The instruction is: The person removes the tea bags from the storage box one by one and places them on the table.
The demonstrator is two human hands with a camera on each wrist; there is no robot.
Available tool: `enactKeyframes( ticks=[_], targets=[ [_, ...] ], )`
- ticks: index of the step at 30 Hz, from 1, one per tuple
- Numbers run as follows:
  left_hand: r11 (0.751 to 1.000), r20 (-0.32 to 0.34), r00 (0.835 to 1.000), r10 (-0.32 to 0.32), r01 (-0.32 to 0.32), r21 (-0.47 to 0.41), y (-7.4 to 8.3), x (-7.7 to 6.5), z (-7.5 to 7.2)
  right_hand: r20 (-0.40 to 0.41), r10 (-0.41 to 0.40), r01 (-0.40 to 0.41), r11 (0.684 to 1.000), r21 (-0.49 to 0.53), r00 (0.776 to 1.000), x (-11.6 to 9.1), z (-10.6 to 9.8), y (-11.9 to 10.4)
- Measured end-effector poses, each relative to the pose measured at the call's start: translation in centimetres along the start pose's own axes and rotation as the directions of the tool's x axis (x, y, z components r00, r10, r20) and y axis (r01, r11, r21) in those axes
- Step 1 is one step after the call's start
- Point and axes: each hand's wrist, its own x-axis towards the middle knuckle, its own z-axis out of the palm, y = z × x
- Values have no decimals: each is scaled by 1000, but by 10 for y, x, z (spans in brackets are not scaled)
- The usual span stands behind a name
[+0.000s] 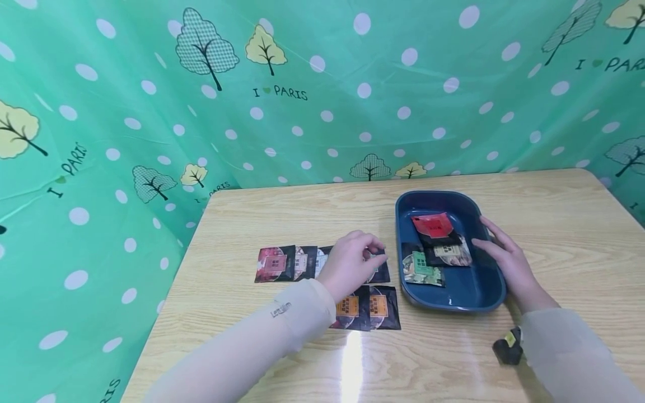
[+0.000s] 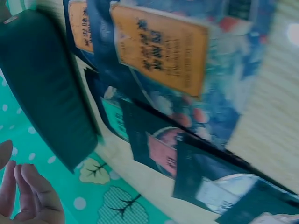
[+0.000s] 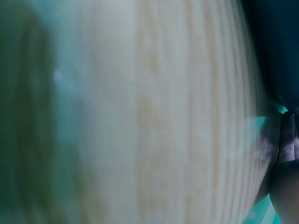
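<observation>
My left hand (image 1: 350,263) hovers over the back row of flat sachets, fingers bent and thumb apart from them. In the left wrist view the fingers (image 2: 37,191) hold nothing. Near its fingertips is the row's rightmost sachet (image 1: 380,268), partly hidden. At the row's left end lies a sachet with a red label (image 1: 275,263). Two orange-labelled sachets (image 1: 384,308) overlap in front. My right hand (image 1: 514,268) grips the right rim of a dark blue plastic basin (image 1: 473,288), thumb over the edge. Inside are red (image 1: 434,226), beige (image 1: 450,253) and green (image 1: 420,267) labelled sachets.
All this stands on a light wooden table (image 1: 242,218). A small black object with a yellow mark (image 1: 508,347) is by the right wrist. Behind and to the left hangs a green dotted curtain (image 1: 322,101).
</observation>
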Motion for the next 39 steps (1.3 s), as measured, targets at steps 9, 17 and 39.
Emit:
enactKeyframes(
  ticks=[9, 17, 39],
  targets=[
    [997, 58, 997, 46, -49, 63, 20, 12, 11, 1, -7, 7, 1000, 9, 1000, 1, 0, 1],
    [990, 83, 993, 84, -92, 102, 31, 21, 25, 8, -21, 21, 1000, 21, 1000, 0, 0, 2],
    [835, 206, 950, 236, -307, 457, 47, 38, 66, 15, -20, 20, 1000, 23, 1000, 0, 0, 2]
  ],
)
